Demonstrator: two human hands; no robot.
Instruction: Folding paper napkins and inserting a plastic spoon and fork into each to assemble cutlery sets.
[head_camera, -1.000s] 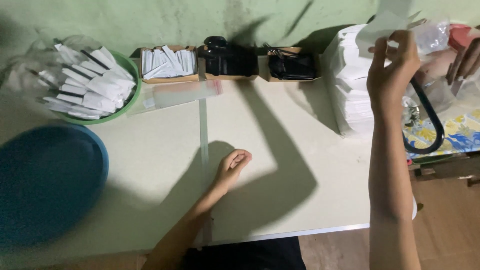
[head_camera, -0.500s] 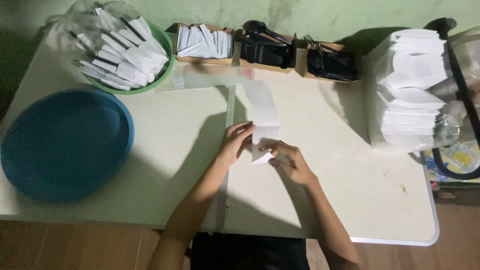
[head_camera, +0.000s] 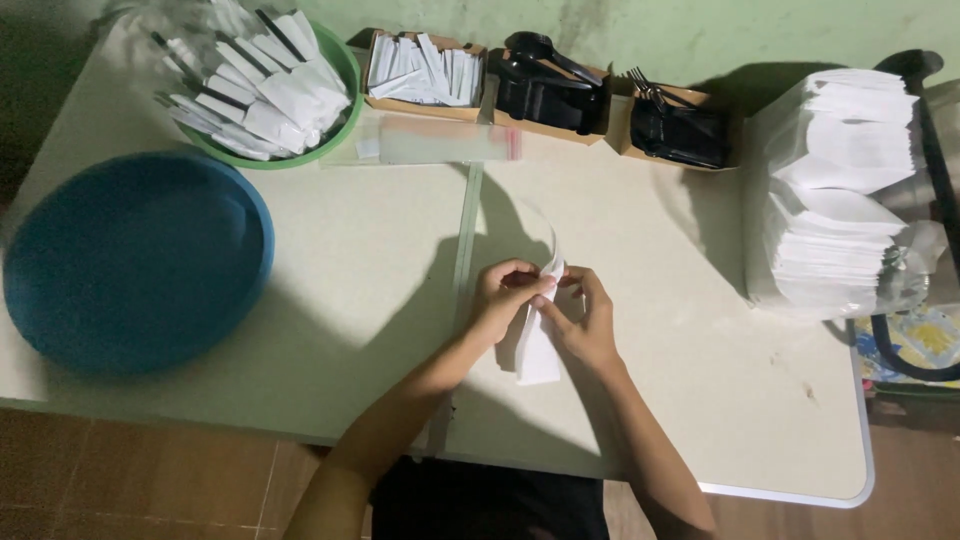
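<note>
Head view: the fingers (head_camera: 535, 290) of both hands are pinched shut on a white paper napkin (head_camera: 538, 345), the left hand (head_camera: 508, 298) and right hand (head_camera: 583, 318) meeting at its upper end. The napkin lies folded on the tabletop (head_camera: 380, 300). Well left of the napkin sits a blue basin (head_camera: 130, 260); well right, a stack of white napkins (head_camera: 835, 200); beyond it, a green bowl of wrapped cutlery (head_camera: 262, 90).

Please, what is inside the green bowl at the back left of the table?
The green bowl holds a heap of white wrapped packets, some with black handles sticking out. The bowl's bottom is covered by them.
</note>
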